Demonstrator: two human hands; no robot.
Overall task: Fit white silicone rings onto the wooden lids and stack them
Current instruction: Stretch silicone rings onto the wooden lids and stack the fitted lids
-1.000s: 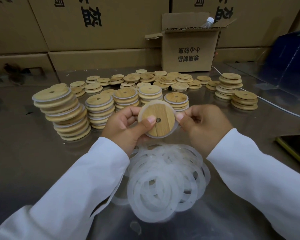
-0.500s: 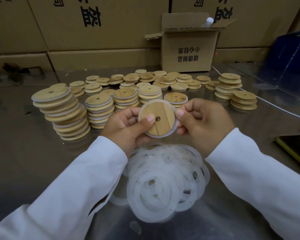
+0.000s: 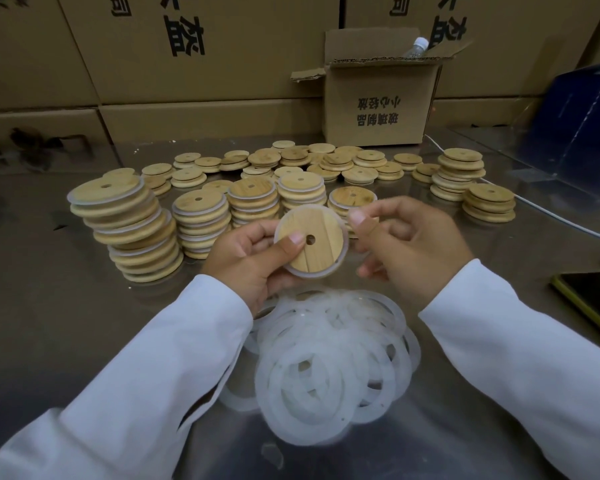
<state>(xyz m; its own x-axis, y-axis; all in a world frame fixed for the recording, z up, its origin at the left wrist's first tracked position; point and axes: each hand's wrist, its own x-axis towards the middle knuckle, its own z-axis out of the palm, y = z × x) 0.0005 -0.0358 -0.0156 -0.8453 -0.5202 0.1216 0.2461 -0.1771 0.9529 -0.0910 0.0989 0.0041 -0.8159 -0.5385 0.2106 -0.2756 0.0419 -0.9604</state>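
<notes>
My left hand (image 3: 253, 261) grips a round wooden lid (image 3: 317, 251) with a small centre hole, thumb pressed on its face. A white silicone ring (image 3: 340, 261) sits around the lid's rim. My right hand (image 3: 409, 247) hovers just right of the lid with loosely curled fingers, its thumb tip close to the ring's upper right edge and nothing held. Below both hands lies a pile of loose white rings (image 3: 326, 368). Stacks of ringed lids (image 3: 129, 223) stand behind my left hand; the tallest leans.
Bare wooden lids (image 3: 326, 161) lie scattered and stacked farther back, with two stacks (image 3: 465, 174) at the right. An open cardboard box (image 3: 378, 105) holds a bottle (image 3: 418, 46). A white cable (image 3: 551, 213) and a yellow-edged device (image 3: 589, 299) lie right. Cartons wall off the back.
My right hand has let go of the ring's edge and drawn slightly right. The lid has tilted in my left hand, its ring now seated around the rim.
</notes>
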